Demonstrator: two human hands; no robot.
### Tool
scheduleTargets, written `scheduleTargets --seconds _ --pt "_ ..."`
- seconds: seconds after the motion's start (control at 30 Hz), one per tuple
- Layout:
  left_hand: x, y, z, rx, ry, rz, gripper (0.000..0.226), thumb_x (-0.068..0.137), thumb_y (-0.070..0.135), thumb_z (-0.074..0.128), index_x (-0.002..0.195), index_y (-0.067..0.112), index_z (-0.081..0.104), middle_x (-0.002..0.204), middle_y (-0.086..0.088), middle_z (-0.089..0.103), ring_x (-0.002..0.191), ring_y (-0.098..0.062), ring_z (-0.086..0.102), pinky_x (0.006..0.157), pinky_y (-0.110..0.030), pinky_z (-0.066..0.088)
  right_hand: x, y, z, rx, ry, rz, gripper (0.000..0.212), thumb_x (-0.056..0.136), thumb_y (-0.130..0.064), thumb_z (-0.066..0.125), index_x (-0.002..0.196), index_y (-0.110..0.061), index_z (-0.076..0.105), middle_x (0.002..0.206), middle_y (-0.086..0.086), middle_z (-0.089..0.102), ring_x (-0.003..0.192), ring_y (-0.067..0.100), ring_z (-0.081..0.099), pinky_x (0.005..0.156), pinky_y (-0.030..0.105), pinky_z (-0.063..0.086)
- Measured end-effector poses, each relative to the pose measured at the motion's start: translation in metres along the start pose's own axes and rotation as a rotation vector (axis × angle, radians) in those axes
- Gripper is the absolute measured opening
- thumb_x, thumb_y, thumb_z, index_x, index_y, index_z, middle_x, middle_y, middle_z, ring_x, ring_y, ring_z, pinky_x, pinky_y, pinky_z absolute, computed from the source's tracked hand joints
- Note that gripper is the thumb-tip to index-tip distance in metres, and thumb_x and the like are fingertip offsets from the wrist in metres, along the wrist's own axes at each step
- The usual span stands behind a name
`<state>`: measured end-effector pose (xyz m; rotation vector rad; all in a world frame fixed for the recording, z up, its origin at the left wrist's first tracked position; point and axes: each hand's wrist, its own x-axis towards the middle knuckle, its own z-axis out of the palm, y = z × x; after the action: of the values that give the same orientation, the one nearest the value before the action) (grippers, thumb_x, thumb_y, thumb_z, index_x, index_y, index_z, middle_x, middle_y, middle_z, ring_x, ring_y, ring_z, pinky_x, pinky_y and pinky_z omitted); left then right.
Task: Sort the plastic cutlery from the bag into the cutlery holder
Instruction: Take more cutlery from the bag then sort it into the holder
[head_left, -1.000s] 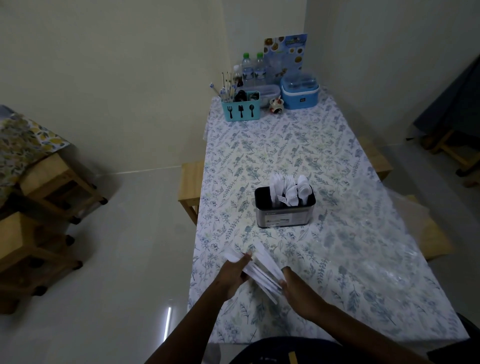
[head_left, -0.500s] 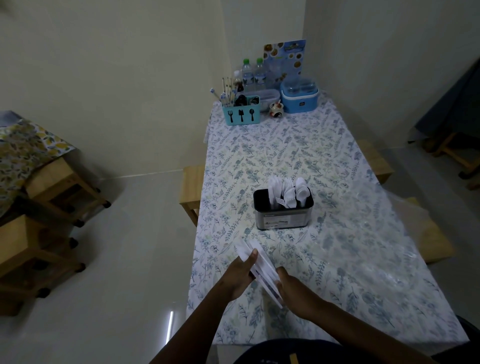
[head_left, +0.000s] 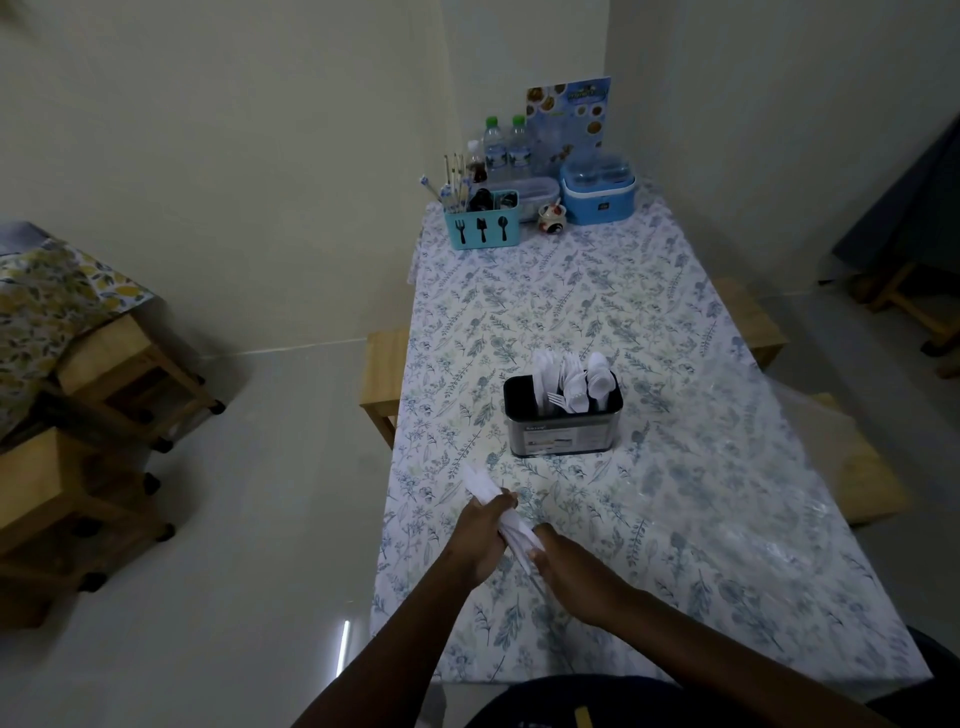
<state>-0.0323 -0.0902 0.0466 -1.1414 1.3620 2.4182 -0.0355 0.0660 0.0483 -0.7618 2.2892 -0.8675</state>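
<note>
A bundle of white plastic cutlery (head_left: 480, 486) is held between both hands low over the near left part of the table. My left hand (head_left: 480, 535) grips its upper part; my right hand (head_left: 574, 569) grips its lower end. The black and steel cutlery holder (head_left: 563, 431) stands upright at the table's middle, beyond my hands. White plastic knives, forks and spoons (head_left: 571, 379) stick up from its compartments. A crumpled clear plastic bag (head_left: 769, 499) lies flat on the table to the right.
The floral tablecloth (head_left: 545, 291) covers a long table. At its far end stand a blue cutlery caddy (head_left: 483, 226), water bottles (head_left: 506, 148), a blue box (head_left: 597, 189) and a menu card (head_left: 569, 117). Wooden stools (head_left: 384, 374) flank the table; more stools stand at left (head_left: 119, 364).
The fanned-out cutlery has been gathered into a tighter bundle, and both hands closed in round it. The view has shifted slightly downward.
</note>
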Motion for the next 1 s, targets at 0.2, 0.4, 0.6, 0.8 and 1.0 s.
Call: scheduleTargets --seconds 0.2,0.4,0.6,0.8,1.0 --pt "-0.004 0.015 0.001 -0.075 0.057 0.040 0.008 0.092 -0.002 0.056 0.085 0.003 0.056 0.078 -0.012 0.056 0.072 -0.022 0.054 0.070 -0.034 0.048 0.002 0.002 -0.001 0.374 0.135 0.164 0.044 0.093 -0.053 0.043 0.087 -0.011 0.056 0.075 0.000 0.051 0.068 0.011 0.052 0.065 0.028 0.040" --pt "0.001 0.021 0.003 -0.118 0.024 0.068 0.004 0.093 0.000 0.055 0.092 0.000 0.059 0.088 -0.015 0.061 0.084 -0.024 0.058 0.076 -0.035 0.050 0.003 0.009 0.001 0.578 -0.047 0.220 0.059 0.062 -0.073 0.066 0.100 -0.028 0.057 0.089 -0.005 0.059 0.080 0.010 0.058 0.072 0.025 0.042" --pt "-0.002 0.022 0.009 0.013 -0.020 0.104 0.003 0.095 0.009 0.056 0.096 0.006 0.057 0.092 -0.010 0.061 0.084 -0.021 0.061 0.077 -0.033 0.053 0.005 0.004 -0.005 0.624 -0.016 0.230 0.042 0.077 -0.044 0.073 0.104 -0.015 0.058 0.077 0.000 0.062 0.060 0.010 0.055 0.057 0.023 0.043" --pt "0.004 0.029 0.015 0.135 -0.142 0.067 0.066 0.088 0.024 0.066 0.138 -0.008 0.038 0.111 -0.010 0.061 0.114 -0.032 0.058 0.089 -0.034 0.051 0.009 0.002 -0.001 0.606 -0.029 0.269 0.022 0.088 -0.036 0.062 0.094 -0.015 0.059 0.067 -0.003 0.058 0.051 0.007 0.047 0.052 0.023 0.039" --pt "0.005 0.035 0.012 0.028 0.101 0.141 0.065 0.081 0.027 0.075 0.129 -0.010 0.051 0.117 -0.037 0.057 0.109 -0.044 0.060 0.093 -0.045 0.050 0.006 -0.003 -0.007 1.229 -0.005 0.406 0.043 0.088 -0.042 0.060 0.107 -0.003 0.062 0.093 0.014 0.068 0.071 0.020 0.064 0.068 0.029 0.053"
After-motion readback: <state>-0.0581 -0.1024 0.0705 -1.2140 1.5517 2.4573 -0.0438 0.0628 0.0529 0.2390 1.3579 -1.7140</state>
